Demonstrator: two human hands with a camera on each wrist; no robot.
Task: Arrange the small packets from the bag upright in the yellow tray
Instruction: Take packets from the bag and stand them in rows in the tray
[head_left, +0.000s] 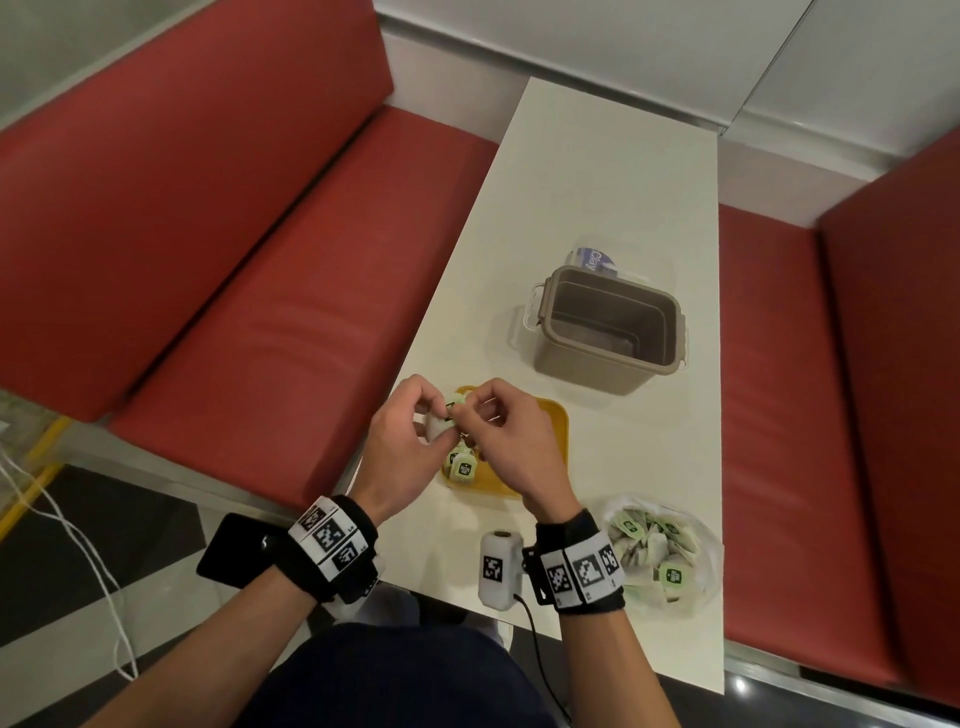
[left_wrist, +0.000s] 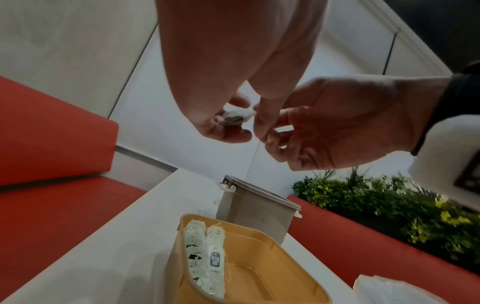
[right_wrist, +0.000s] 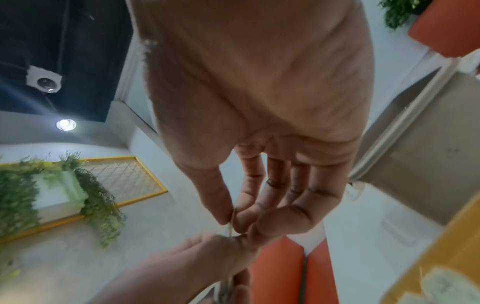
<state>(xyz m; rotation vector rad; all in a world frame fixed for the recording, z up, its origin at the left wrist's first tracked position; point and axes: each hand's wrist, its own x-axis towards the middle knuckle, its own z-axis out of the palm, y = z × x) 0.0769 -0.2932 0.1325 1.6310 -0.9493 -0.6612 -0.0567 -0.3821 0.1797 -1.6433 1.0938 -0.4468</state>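
Observation:
Both hands hover over the near-left end of the yellow tray (head_left: 545, 415). My left hand (head_left: 439, 418) grips a small white tea packet (head_left: 451, 410) with a pale green tag; the packet (left_wrist: 235, 117) shows crumpled between its thumb and fingers. My right hand (head_left: 472, 410) pinches the packet's thin string (left_wrist: 255, 144) between thumb and forefinger (right_wrist: 230, 223). Two or three packets (left_wrist: 205, 255) stand upright against the tray's (left_wrist: 259, 267) left wall. The clear bag (head_left: 665, 551), holding several more packets, lies at the near right of the table.
An open grey-brown lidless container (head_left: 608, 327) stands beyond the tray, with a clear lid and a blue label behind it. A white marker-tagged device (head_left: 498, 566) with a cable sits near the front edge. Red benches (head_left: 260, 260) flank the narrow white table (head_left: 597, 171).

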